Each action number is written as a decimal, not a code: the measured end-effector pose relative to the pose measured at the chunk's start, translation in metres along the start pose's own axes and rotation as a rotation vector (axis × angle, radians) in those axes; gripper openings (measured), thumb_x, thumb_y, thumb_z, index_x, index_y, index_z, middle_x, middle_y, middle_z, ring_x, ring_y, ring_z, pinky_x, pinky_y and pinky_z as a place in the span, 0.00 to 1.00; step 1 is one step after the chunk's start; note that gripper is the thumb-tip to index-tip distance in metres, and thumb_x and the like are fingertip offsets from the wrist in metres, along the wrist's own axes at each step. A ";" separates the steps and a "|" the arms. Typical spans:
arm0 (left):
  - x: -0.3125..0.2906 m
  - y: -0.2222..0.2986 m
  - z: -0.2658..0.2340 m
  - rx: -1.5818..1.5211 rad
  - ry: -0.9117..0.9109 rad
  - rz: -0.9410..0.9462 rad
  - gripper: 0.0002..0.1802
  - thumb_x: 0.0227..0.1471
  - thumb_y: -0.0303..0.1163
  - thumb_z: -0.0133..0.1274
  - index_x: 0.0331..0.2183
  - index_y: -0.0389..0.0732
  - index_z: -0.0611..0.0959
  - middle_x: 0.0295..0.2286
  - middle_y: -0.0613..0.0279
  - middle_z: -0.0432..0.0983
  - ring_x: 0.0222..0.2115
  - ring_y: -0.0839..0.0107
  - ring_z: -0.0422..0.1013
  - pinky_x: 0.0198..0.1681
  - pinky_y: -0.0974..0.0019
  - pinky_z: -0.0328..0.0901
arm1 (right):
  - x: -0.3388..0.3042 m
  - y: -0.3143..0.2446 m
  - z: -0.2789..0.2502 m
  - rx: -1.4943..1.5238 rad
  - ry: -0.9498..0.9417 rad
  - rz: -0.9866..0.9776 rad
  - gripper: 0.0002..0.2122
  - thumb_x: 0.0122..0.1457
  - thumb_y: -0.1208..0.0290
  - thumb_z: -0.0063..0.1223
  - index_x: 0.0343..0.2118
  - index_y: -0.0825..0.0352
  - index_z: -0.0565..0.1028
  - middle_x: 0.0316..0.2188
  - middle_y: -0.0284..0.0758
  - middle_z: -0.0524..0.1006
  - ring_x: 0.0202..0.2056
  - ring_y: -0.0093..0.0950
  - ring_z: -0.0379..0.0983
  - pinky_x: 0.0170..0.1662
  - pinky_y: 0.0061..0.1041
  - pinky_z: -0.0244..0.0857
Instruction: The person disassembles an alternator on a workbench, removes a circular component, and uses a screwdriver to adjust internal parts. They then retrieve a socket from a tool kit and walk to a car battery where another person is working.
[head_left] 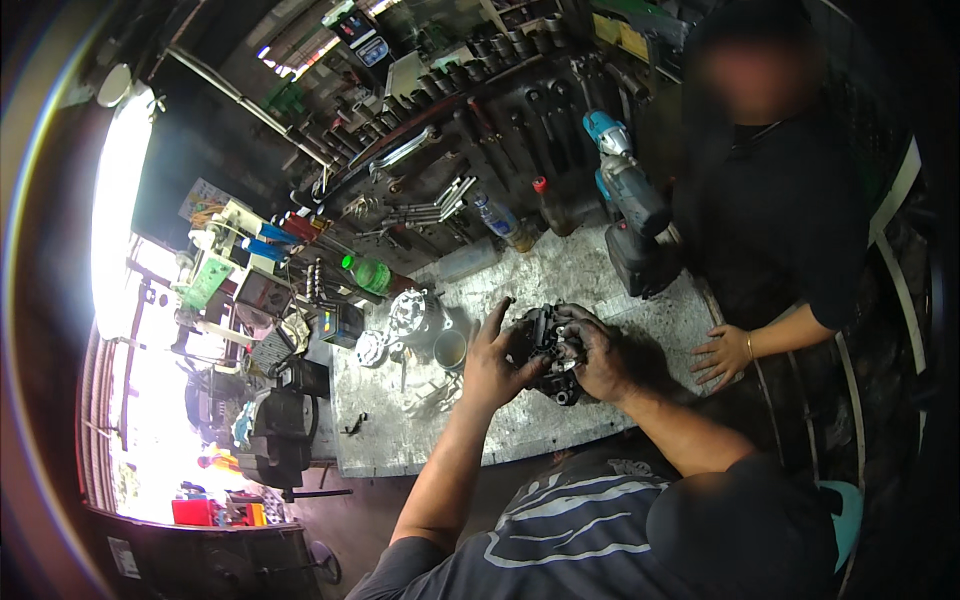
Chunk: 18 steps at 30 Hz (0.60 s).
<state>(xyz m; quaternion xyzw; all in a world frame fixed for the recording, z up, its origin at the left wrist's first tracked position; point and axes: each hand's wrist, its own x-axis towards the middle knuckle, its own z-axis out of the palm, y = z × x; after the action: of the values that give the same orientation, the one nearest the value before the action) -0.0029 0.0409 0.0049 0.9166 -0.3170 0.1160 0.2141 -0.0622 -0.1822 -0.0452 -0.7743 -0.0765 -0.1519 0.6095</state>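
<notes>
One dark metal part (546,330) was held at the silver table (590,275)

The part was over the middle of the table, with a hand on each side of it. I could not tell if it also rested on the table. The left hand (490,368) had its pointing finger stuck up and apart from its thumb. The thumb touched the part, and the other fingers were partly hidden beside it. The right hand (602,362) was more curled, with its bent fingers holding the part from the right.

On the left side of the table sat a lumpy silver metal piece (410,312) and a round cup (450,348). A tiny black bit (355,424) lay near the table's front left corner. At the back of the table stood a bottle with a red cap (550,208), and a bottle with a green cap (370,273) leaned at its back left. A big blue and black power tool (632,190) was at the table's back right. Another person (790,220) in black was past the right edge, with one hand (722,355) spread flat on the table.
</notes>
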 end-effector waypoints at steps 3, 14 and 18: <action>-0.008 -0.008 -0.002 -0.057 -0.022 -0.046 0.34 0.47 0.48 0.75 0.53 0.43 0.88 0.68 0.46 0.68 0.66 0.41 0.67 0.71 0.40 0.59 | -0.006 0.004 -0.001 -0.176 -0.059 0.026 0.12 0.63 0.78 0.63 0.49 0.71 0.79 0.63 0.46 0.77 0.54 0.44 0.81 0.54 0.38 0.77; -0.014 -0.006 0.010 -0.027 0.011 0.013 0.35 0.50 0.52 0.72 0.56 0.44 0.87 0.66 0.43 0.70 0.66 0.41 0.68 0.71 0.31 0.56 | -0.007 0.031 0.018 -0.140 0.009 -0.052 0.15 0.62 0.78 0.63 0.51 0.72 0.78 0.65 0.50 0.73 0.68 0.45 0.70 0.70 0.39 0.65; -0.013 -0.007 0.007 -0.116 0.027 -0.062 0.33 0.49 0.50 0.74 0.50 0.39 0.88 0.63 0.44 0.73 0.63 0.42 0.70 0.68 0.41 0.62 | -0.009 0.028 0.020 -0.101 0.041 -0.102 0.18 0.61 0.82 0.63 0.54 0.73 0.77 0.66 0.50 0.73 0.67 0.44 0.71 0.68 0.36 0.69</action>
<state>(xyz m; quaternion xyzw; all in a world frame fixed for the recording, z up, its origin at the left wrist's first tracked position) -0.0074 0.0495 -0.0081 0.9105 -0.2916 0.1033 0.2745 -0.0592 -0.1689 -0.0779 -0.7958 -0.0956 -0.2023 0.5628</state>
